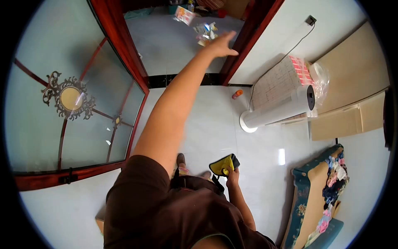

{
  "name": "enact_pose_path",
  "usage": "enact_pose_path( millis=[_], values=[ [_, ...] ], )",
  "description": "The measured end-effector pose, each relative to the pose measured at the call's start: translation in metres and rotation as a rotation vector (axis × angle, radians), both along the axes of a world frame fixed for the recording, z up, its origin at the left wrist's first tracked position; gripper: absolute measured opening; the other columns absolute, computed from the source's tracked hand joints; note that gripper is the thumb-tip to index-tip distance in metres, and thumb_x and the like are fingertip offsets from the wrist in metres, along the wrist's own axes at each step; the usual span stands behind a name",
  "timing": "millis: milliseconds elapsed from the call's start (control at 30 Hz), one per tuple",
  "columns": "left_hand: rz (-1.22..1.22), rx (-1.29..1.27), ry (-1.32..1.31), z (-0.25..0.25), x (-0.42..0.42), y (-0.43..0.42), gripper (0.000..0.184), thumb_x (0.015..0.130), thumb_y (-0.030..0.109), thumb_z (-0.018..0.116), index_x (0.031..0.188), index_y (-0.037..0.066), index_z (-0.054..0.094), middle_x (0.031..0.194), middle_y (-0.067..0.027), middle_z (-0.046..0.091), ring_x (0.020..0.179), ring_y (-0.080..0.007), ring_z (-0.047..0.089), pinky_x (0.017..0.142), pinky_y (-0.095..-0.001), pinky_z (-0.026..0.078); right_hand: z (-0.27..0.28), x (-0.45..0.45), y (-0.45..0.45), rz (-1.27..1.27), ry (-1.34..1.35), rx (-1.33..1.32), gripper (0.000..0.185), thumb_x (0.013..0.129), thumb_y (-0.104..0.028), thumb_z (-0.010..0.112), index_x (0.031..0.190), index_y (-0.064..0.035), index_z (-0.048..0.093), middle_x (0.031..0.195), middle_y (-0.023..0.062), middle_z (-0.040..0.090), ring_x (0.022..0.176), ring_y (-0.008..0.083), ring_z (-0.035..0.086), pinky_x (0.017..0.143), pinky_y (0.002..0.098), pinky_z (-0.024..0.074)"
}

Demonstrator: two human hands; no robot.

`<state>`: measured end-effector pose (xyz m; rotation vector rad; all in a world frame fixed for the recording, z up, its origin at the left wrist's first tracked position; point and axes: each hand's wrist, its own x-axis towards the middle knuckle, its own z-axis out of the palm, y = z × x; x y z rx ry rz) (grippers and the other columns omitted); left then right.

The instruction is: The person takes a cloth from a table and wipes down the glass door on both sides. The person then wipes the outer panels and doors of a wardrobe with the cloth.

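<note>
My left arm stretches forward into the doorway. At its end, my left hand [222, 45] is open with fingers spread and nothing in it. Just past the fingers is a cluster of crumpled wrappers [206, 32], slightly blurred. A white and orange packet [184, 15] shows farther left; I cannot tell whether these pieces are in the air or on the floor. Low in front of my body, my right hand [233, 176] is closed on a folded yellow cloth [222, 165] with dark grey edges.
A glass door [70, 99] with a red frame stands open at left. A white tower fan [277, 108] lies or leans beside a carton [273, 83]; an orange-capped bottle [237, 94] is nearby. Clothes [333, 182] lie on a patterned piece of furniture [304, 199] at right.
</note>
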<state>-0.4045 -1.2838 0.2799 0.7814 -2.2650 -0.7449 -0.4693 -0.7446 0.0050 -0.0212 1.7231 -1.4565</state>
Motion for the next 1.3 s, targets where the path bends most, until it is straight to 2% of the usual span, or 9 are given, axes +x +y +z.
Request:
enact_pose_path(
  millis=[100,133,167,267,467,567,767,1100,1300],
  values=[
    [-0.341,-0.084,0.023,-0.063,-0.040,0.051,0.068,0.081,0.029,0.073,0.140,0.009,0.047,0.143,-0.0160,0.048,0.131,-0.0287,0.047,0.108,-0.0371,0.038,0.021,0.014,-0.020,0.073,0.024,0.021,0.038,0.082,-0.003,0.061,0.119,-0.0002,0.056,0.105,0.0097,0.065,0.092,0.0218,0.064,0.079,0.0326,0.0528],
    [-0.317,0.105,-0.152,-0.035,-0.007,0.108,0.062,0.081,0.026,0.072,0.137,0.009,0.050,0.139,-0.0137,0.052,0.126,-0.0297,0.051,0.105,-0.0379,0.041,0.029,0.015,-0.025,0.093,0.027,0.034,0.038,0.082,-0.003,0.061,0.119,0.0000,0.056,0.105,0.0097,0.065,0.092,0.0217,0.064,0.079,0.0328,0.0529],
    [-0.448,0.210,-0.033,-0.085,-0.006,0.128,0.057,0.083,0.025,0.071,0.135,0.010,0.052,0.136,-0.0131,0.055,0.122,-0.0303,0.054,0.102,-0.0391,0.043,0.035,0.015,-0.024,0.117,0.033,0.056,0.037,0.082,-0.004,0.061,0.119,0.0003,0.056,0.105,0.0096,0.065,0.091,0.0216,0.064,0.079,0.0330,0.0529],
    [-0.516,0.289,-0.351,-0.192,0.044,0.187,0.054,0.086,0.032,0.068,0.132,0.009,0.055,0.130,-0.0168,0.058,0.118,-0.0329,0.056,0.101,-0.0406,0.044,0.036,0.006,-0.036,0.143,0.069,0.033,0.037,0.084,-0.004,0.061,0.120,-0.0007,0.056,0.105,0.0090,0.064,0.091,0.0197,0.063,0.080,0.0317,0.0518],
    [-0.073,0.794,-0.142,-0.295,0.211,0.300,0.052,0.088,0.027,0.069,0.132,0.003,0.054,0.116,-0.0141,0.066,0.098,-0.0212,0.066,0.087,-0.0331,0.052,0.052,-0.003,-0.077,0.450,0.185,-0.076,0.024,0.095,-0.014,0.058,0.115,-0.0011,0.057,0.099,0.0045,0.064,0.087,0.0126,0.059,0.077,0.0281,0.0495],
    [0.359,0.939,0.065,-0.309,0.299,0.342,0.046,0.088,0.024,0.068,0.128,0.003,0.057,0.101,-0.0081,0.068,0.089,-0.0176,0.066,0.080,-0.0306,0.052,0.073,0.010,-0.111,0.622,0.202,-0.180,0.026,0.096,-0.017,0.058,0.117,-0.0016,0.057,0.100,0.0036,0.064,0.088,0.0122,0.059,0.079,0.0278,0.0486],
    [1.106,0.935,0.524,-0.271,0.388,0.437,0.039,0.090,0.024,0.064,0.122,0.001,0.060,0.091,-0.0033,0.066,0.079,-0.0133,0.064,0.072,-0.0281,0.048,0.098,0.044,-0.158,0.976,0.075,-0.261,0.036,0.097,-0.029,0.059,0.120,-0.0008,0.055,0.105,0.0062,0.064,0.092,0.0150,0.062,0.083,0.0297,0.0506],
    [1.554,0.565,0.765,-0.169,0.432,0.548,0.038,0.092,0.028,0.064,0.121,0.004,0.060,0.097,-0.0008,0.065,0.084,-0.0120,0.061,0.075,-0.0285,0.047,0.158,0.081,-0.185,1.387,-0.055,-0.569,0.043,0.095,-0.017,0.057,0.134,-0.0023,0.047,0.121,0.0066,0.059,0.111,0.0163,0.056,0.097,0.0299,0.0427],
    [1.672,0.282,0.845,-0.091,0.537,0.535,0.038,0.092,0.031,0.063,0.121,0.005,0.061,0.101,-0.0003,0.063,0.092,-0.0116,0.058,0.079,-0.0291,0.046,0.214,0.185,-0.210,1.498,-0.058,-0.673,0.042,0.097,-0.012,0.055,0.135,0.0006,0.045,0.125,0.0082,0.058,0.113,0.0172,0.055,0.099,0.0299,0.0425]
  ],
)
